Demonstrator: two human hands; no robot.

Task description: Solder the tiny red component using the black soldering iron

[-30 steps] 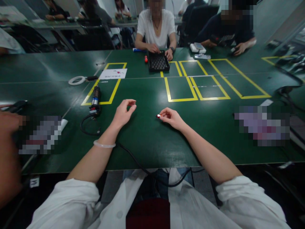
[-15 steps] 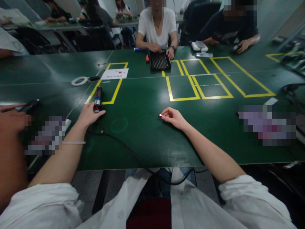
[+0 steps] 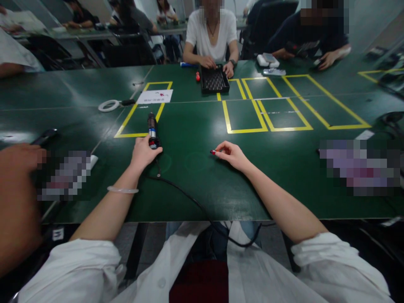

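Note:
My left hand [image 3: 142, 153] grips the near end of a black electric screwdriver [image 3: 152, 129] with a blue band, which lies on the green table [image 3: 195, 185] pointing away from me. Its black cable [image 3: 189, 198] trails back over the table edge toward my lap. My right hand [image 3: 232, 154] rests on the table with fingertips pinched on a small red part [image 3: 213, 152]. A pale bracelet [image 3: 122, 190] sits on my left wrist.
Yellow tape rectangles [image 3: 244, 115] mark the table. A black tray [image 3: 214, 80] lies before a person in white opposite. A white tape ring [image 3: 108, 105] and a paper card [image 3: 155, 96] lie at far left. Another person's arm [image 3: 15, 202] is close on my left.
My left hand moved left from an empty pinch, took hold of the screwdriver and has dragged it right toward the middle. My right hand stayed put with the red part.

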